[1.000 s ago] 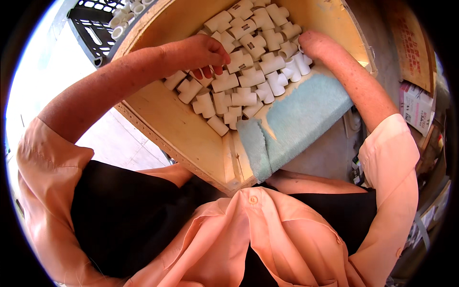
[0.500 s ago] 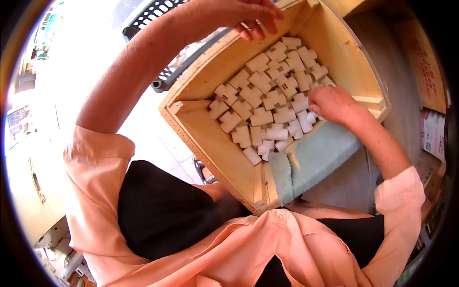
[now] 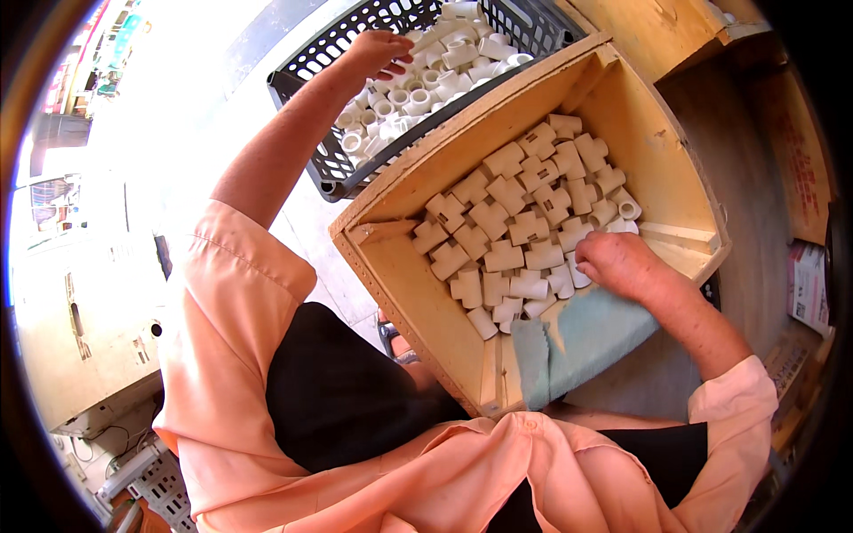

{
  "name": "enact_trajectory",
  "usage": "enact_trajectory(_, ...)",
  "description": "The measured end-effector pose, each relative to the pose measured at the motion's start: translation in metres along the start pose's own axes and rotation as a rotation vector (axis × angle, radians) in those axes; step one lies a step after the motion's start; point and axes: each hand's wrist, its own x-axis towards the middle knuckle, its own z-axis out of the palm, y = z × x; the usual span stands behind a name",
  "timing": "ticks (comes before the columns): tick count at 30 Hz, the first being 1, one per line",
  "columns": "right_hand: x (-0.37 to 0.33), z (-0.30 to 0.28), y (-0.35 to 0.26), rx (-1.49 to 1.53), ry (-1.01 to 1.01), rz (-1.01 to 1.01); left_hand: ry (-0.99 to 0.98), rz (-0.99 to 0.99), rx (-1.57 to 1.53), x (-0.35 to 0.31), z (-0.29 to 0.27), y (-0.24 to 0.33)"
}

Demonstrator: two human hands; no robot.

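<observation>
My left hand (image 3: 382, 55) is over a black plastic crate (image 3: 330, 186) heaped with loose white pipe tee fittings (image 3: 426, 84). Its fingers are spread and nothing shows in them. Inside a wooden box (image 3: 400, 329) in front of me, more white pipe tees (image 3: 506, 218) lie packed close together in a layer. At the right side of that layer, my right hand (image 3: 619, 264) rests low with its fingers curled, touching or close beside the tees. Its fingertips are partly hidden, so what they hold cannot be made out.
A pale green cloth (image 3: 595, 333) drapes over the box's near right edge. Cardboard boxes (image 3: 795, 151) stand at the right, and a wooden board (image 3: 653, 31) adjoins the box's far corner. At the left is a pale cabinet (image 3: 80, 320).
My left hand has moved from above the wooden box's far edge out over the crate. My right hand stays among the tees at the right. The view has shifted, showing more of the crate.
</observation>
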Motion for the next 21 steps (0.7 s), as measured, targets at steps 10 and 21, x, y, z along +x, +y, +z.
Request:
enact_trajectory(10, 0.007, 0.004, -0.001, 0.015, 0.000, -0.049, 0.038, 0.170, 0.338, 0.041, 0.033, -0.021)
enact_trajectory(21, 0.009, -0.005, -0.004, 0.096, 0.029, -0.060, 0.070, 0.388, 0.583, 0.085, 0.060, 0.022)
